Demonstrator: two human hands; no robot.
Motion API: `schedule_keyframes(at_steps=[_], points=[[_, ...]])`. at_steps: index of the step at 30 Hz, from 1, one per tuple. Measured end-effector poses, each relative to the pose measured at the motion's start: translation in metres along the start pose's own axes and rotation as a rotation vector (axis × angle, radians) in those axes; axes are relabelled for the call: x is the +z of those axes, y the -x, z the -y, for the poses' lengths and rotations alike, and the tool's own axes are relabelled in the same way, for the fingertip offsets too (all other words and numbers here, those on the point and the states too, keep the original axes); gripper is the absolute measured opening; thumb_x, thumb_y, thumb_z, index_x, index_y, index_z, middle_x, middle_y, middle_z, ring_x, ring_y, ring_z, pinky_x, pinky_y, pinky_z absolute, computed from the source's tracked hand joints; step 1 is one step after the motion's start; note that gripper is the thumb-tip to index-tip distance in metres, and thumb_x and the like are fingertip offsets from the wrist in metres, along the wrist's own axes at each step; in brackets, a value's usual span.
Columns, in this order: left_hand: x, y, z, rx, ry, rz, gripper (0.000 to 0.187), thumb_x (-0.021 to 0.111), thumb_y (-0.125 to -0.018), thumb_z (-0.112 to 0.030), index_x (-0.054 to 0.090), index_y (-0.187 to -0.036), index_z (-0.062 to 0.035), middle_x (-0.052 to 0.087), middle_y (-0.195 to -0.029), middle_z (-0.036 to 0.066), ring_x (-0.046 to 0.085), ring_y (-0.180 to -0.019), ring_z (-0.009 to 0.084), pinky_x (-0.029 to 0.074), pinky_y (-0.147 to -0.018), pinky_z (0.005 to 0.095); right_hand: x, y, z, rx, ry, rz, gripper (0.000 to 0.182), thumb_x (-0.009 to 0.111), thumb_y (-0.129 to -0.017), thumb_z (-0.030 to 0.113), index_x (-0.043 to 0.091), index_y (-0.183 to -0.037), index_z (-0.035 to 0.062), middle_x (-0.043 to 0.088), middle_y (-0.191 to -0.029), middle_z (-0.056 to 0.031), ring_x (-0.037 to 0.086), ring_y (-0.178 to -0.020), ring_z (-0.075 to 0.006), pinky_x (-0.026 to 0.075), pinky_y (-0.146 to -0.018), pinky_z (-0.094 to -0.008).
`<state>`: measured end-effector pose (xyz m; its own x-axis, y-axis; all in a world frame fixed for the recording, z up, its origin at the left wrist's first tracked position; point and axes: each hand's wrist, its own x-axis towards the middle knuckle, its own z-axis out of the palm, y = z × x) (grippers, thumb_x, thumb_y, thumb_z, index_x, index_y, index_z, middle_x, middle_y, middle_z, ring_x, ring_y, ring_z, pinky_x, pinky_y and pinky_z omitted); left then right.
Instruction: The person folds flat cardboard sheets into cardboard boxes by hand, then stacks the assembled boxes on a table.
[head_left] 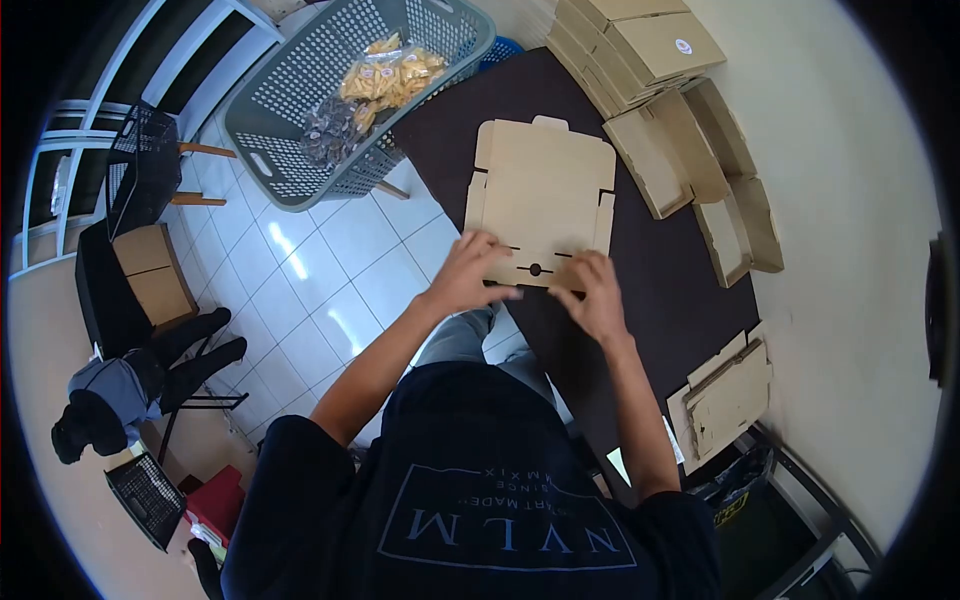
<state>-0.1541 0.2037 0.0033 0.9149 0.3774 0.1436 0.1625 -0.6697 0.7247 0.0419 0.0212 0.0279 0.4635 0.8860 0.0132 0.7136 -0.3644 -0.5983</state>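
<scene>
An unfolded cardboard box (pixel 548 190) lies flat on the dark table, with slots, side tabs and a round cutout near its front edge. My left hand (pixel 470 272) grips the front left corner, fingers on top and thumb by the near edge. At the front right corner, my right hand (pixel 596 295) holds the same cardboard in a similar way, its fingers curled over the surface. Between the two hands the slotted front flap shows.
Stacked closed boxes (pixel 650 45) and open box trays (pixel 650 155) line the table's (pixel 660 290) wall side. Flat cardboard pieces (pixel 730 400) rest at the right. A grey-green basket (pixel 285 110) with bagged snacks (pixel 395 75) stands left of the table. Another person (pixel 115 395) is at far left.
</scene>
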Motion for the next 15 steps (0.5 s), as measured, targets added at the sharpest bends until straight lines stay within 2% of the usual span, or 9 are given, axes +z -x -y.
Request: schedule_keyframes(at_steps=[1, 4, 5, 6, 8, 9, 10, 13, 15], points=[[0.002, 0.003, -0.001, 0.004, 0.007, 0.003, 0.05, 0.081, -0.076, -0.022, 0.06, -0.119, -0.0066, 0.055, -0.112, 0.014, 0.05, -0.111, 0.0331, 0.042, -0.091, 0.0427, 0.001, 0.004, 0.004, -0.146, 0.002, 0.089, 0.033, 0.073, -0.082, 0.01, 0.064, -0.113, 0.0019, 0.06, -0.124, -0.0166, 0.052, -0.125, -0.0372, 0.045, -0.102, -0.0463], [0.01, 0.005, 0.011, -0.068, -0.062, 0.069, 0.039, 0.081, -0.077, -0.023, 0.067, -0.11, -0.0071, 0.057, -0.111, 0.011, 0.049, -0.115, 0.0305, 0.041, -0.093, 0.0405, 0.019, 0.013, -0.012, -0.121, 0.135, 0.055, 0.03, 0.074, -0.081, 0.01, 0.066, -0.109, 0.0012, 0.062, -0.121, -0.0142, 0.052, -0.126, -0.0355, 0.044, -0.103, -0.0467], [0.013, 0.003, 0.02, -0.076, 0.002, 0.085, 0.033, 0.082, -0.077, -0.025, 0.069, -0.101, -0.0072, 0.057, -0.109, 0.008, 0.049, -0.114, 0.0289, 0.04, -0.093, 0.0402, 0.021, 0.013, -0.018, -0.127, 0.145, 0.03, 0.022, 0.074, -0.082, 0.011, 0.07, -0.102, 0.0029, 0.065, -0.117, -0.0118, 0.055, -0.122, -0.0331, 0.046, -0.099, -0.0459], [0.013, 0.0, 0.024, -0.084, 0.066, 0.102, 0.027, 0.083, -0.077, -0.026, 0.071, -0.093, -0.0073, 0.057, -0.107, 0.006, 0.049, -0.114, 0.0273, 0.039, -0.093, 0.0399, 0.019, 0.009, -0.017, -0.122, 0.15, 0.031, 0.022, 0.074, -0.082, 0.011, 0.07, -0.102, 0.0029, 0.065, -0.117, -0.0118, 0.055, -0.122, -0.0331, 0.046, -0.099, -0.0459], [0.012, -0.004, 0.029, -0.109, 0.053, 0.112, 0.026, 0.082, -0.077, -0.027, 0.071, -0.089, -0.0071, 0.056, -0.106, 0.006, 0.049, -0.112, 0.0263, 0.039, -0.093, 0.0398, 0.014, -0.001, -0.016, 0.004, 0.033, 0.1, 0.015, 0.072, -0.084, 0.011, 0.072, -0.098, 0.0054, 0.067, -0.111, -0.0099, 0.058, -0.113, -0.0319, 0.048, -0.094, -0.0448], [0.01, -0.008, 0.03, -0.137, 0.035, 0.119, 0.025, 0.082, -0.078, -0.027, 0.071, -0.086, -0.0068, 0.055, -0.105, 0.005, 0.048, -0.111, 0.0253, 0.038, -0.093, 0.0397, 0.016, -0.008, -0.015, 0.019, 0.032, 0.068, 0.011, 0.074, -0.084, 0.014, 0.073, -0.091, 0.006, 0.068, -0.101, -0.0097, 0.06, -0.104, -0.0324, 0.049, -0.087, -0.0454], [0.009, -0.011, 0.029, -0.134, 0.038, 0.118, 0.025, 0.082, -0.078, -0.027, 0.071, -0.086, -0.0068, 0.055, -0.105, 0.005, 0.048, -0.111, 0.0253, 0.038, -0.093, 0.0397, 0.017, -0.013, -0.014, 0.02, 0.036, 0.067, 0.011, 0.074, -0.084, 0.014, 0.073, -0.091, 0.006, 0.068, -0.101, -0.0097, 0.06, -0.104, -0.0324, 0.049, -0.087, -0.0454], [0.011, -0.023, 0.022, -0.175, -0.092, 0.087, 0.028, 0.084, -0.075, -0.031, 0.071, -0.085, -0.0077, 0.053, -0.104, 0.005, 0.046, -0.109, 0.0256, 0.036, -0.09, 0.0391, 0.018, -0.03, -0.008, 0.15, 0.179, 0.154, 0.02, 0.079, -0.08, 0.02, 0.07, -0.089, 0.0052, 0.065, -0.098, -0.0113, 0.059, -0.104, -0.0349, 0.051, -0.086, -0.047], [0.01, -0.029, 0.015, -0.255, -0.16, 0.076, 0.038, 0.087, -0.069, -0.038, 0.07, -0.084, -0.0078, 0.05, -0.109, 0.006, 0.044, -0.109, 0.0271, 0.034, -0.089, 0.0394, 0.018, -0.038, -0.004, 0.229, 0.24, 0.174, 0.034, 0.085, -0.073, 0.026, 0.067, -0.092, 0.0044, 0.063, -0.1, -0.0138, 0.058, -0.098, -0.0371, 0.051, -0.085, -0.0464]])
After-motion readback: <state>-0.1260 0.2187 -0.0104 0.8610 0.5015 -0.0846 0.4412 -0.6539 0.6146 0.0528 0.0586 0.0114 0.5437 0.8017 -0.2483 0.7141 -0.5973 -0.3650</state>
